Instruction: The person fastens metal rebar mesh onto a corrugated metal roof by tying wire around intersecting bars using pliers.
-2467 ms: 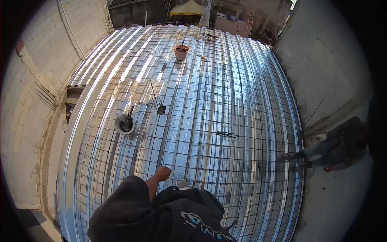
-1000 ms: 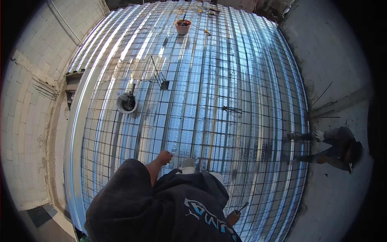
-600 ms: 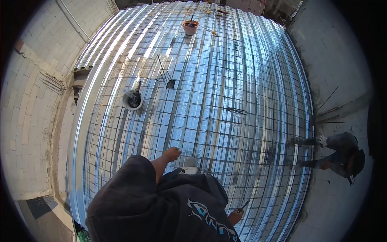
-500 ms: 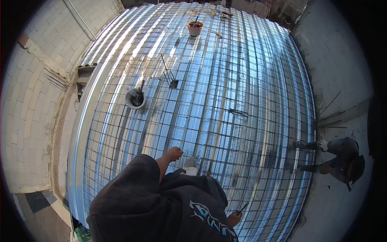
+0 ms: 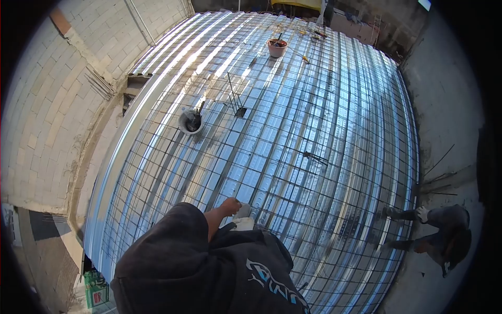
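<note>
My left hand (image 5: 230, 205) is out in front of my body, fingers curled closed. Whatever it may hold is too small to make out. Just beside it shows a pale shoe (image 5: 243, 224) on the steel mesh (image 5: 246, 172), which lies over shiny corrugated metal decking (image 5: 209, 180). Hidden behind my dark shirt (image 5: 204, 267), my right hand does not show. Only a thin dark tip (image 5: 302, 287) sticks out past the shirt's edge.
A white bucket (image 5: 189, 121) with dark contents and a reddish bucket (image 5: 277, 48) stand on the mesh. Rebar rods (image 5: 234, 93) rise from a dark opening. At right, another person (image 5: 442, 227) bends by the grey wall (image 5: 447, 104). A block wall (image 5: 47, 120) runs along the left.
The view has tilted and turned a little, so the buckets sit further right. My right hand, holding a thin dark tool before, has gone out of sight behind my shirt.
</note>
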A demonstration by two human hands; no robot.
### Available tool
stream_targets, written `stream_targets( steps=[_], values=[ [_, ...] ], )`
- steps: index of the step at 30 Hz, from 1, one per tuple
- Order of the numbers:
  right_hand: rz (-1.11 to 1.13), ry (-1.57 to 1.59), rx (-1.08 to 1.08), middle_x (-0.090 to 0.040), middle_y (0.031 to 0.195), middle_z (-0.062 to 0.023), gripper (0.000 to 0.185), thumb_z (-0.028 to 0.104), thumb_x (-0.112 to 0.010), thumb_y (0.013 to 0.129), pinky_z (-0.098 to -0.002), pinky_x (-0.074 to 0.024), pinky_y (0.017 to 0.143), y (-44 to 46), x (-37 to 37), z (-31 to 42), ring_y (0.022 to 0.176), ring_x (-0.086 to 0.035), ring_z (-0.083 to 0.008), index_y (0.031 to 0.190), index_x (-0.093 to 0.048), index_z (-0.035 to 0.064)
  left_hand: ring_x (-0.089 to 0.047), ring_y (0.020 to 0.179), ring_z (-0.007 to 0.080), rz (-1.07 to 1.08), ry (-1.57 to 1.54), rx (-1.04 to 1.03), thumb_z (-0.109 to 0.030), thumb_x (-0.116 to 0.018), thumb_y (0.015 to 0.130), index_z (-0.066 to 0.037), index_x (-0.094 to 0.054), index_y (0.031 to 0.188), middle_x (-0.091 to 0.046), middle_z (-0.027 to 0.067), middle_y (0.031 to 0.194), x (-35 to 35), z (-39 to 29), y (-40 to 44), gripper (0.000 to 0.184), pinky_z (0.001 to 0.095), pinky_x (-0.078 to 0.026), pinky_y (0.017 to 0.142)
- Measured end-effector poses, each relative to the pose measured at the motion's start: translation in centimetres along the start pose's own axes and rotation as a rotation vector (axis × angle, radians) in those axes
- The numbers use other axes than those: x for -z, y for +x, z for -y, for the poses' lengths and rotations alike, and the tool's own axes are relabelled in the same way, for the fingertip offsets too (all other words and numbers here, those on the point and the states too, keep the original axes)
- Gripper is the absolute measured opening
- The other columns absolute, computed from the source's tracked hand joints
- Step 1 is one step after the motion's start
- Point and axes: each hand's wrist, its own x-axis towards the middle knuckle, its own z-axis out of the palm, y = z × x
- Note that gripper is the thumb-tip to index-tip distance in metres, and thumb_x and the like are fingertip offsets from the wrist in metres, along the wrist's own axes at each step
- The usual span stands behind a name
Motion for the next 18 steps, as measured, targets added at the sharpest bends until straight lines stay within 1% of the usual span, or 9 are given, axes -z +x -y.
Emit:
stream_targets(
  steps=[3, 7, 10, 13, 18],
  values=[
    [0.016, 0.026, 0.061, -0.067, 0.093, -0.0236, 0.021, 0.008, -0.054, 0.081, -0.0466, -0.0488, 0.085, 2.3, 1.2, 0.6, 0.091, -0.064, -0.0417, 0.095, -0.064, -0.0038, -0.063, 0.059, 0.0220, -0.055, -0.008, 0.026, -0.024, -0.060, 0.089, 0.002, -0.068, 0.105, -0.067, 0.0118, 0.076, -0.9, -1.0, -2.3, 0.032, 0.0365, -0.049, 0.050],
    [0.025, 0.051, 0.182, -0.067, 0.093, -0.0238, 0.022, 0.009, -0.054, 0.080, -0.0468, -0.0488, 0.085, 5.4, 4.2, 1.6, 0.090, -0.064, -0.0417, 0.094, -0.064, -0.0045, -0.062, 0.059, 0.0218, -0.083, -0.069, -0.004, -0.023, -0.060, 0.089, 0.003, -0.066, 0.107, -0.066, 0.0114, 0.075, -2.1, -0.9, -4.1, 0.032, 0.0363, -0.048, 0.050],
    [-0.024, -0.043, 0.226, -0.067, 0.093, -0.0251, 0.025, 0.009, -0.054, 0.078, -0.0461, -0.0490, 0.084, 4.4, 7.8, 8.4, 0.090, -0.064, -0.0416, 0.093, -0.065, -0.0073, -0.060, 0.058, 0.0217, -0.144, -0.098, -0.019, -0.023, -0.060, 0.088, 0.003, -0.065, 0.107, -0.065, 0.0106, 0.074, -3.0, -0.9, -5.1, 0.033, 0.0360, -0.046, 0.049],
    [0.014, 0.020, 0.275, -0.066, 0.094, -0.0258, 0.027, 0.009, -0.052, 0.080, -0.0456, -0.0489, 0.084, 8.7, 6.6, 8.0, 0.089, -0.064, -0.0404, 0.097, -0.064, -0.0092, -0.059, 0.057, 0.0215, -0.203, -0.169, -0.025, -0.024, -0.061, 0.088, 0.002, -0.066, 0.107, -0.064, 0.0098, 0.074, -3.6, 0.2, -5.9, 0.032, 0.0362, -0.044, 0.048],
    [0.086, 0.029, 0.281, -0.064, 0.099, -0.0260, 0.028, 0.009, -0.052, 0.082, -0.0453, -0.0481, 0.085, 10.6, 7.2, 9.2, 0.093, -0.062, -0.0399, 0.099, -0.063, -0.0103, -0.060, 0.059, 0.0228, -0.260, -0.275, 0.062, -0.023, -0.063, 0.088, 0.000, -0.067, 0.105, -0.065, 0.0097, 0.076, -2.8, 1.9, -7.4, 0.029, 0.0367, -0.046, 0.050]
  ],
)
